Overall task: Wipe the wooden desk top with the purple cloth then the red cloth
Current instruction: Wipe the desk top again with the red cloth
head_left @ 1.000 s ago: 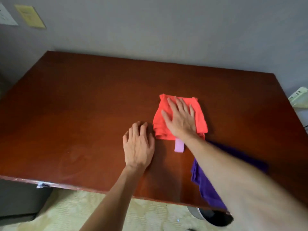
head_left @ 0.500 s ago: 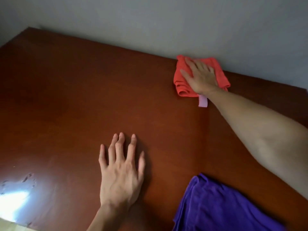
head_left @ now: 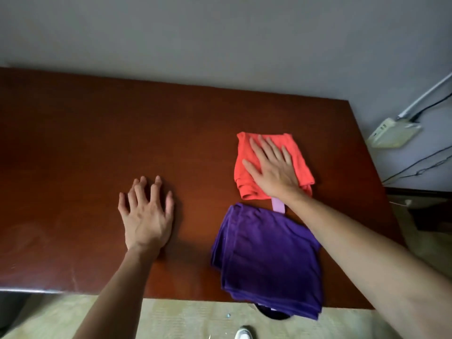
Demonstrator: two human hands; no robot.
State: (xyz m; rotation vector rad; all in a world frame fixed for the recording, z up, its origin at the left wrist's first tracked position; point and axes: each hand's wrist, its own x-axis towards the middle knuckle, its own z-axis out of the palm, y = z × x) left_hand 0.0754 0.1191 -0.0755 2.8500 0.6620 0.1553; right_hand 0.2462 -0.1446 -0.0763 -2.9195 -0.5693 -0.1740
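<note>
A person's right hand (head_left: 272, 168), palm flat and fingers spread on the red cloth (head_left: 271, 165), is drawing it back from the far edge of the wooden desk top (head_left: 102, 148) toward the folded purple cloth (head_left: 266, 258) lying just nearer, suggesting the second wipe is under way, while the open left hand (head_left: 146, 216) is bracing empty alongside.

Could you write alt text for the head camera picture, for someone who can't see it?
A person's right hand presses flat on a folded red cloth on a wooden desk. The left hand rests spread on the bare wood, and a folded purple cloth lies at the near edge.
</note>
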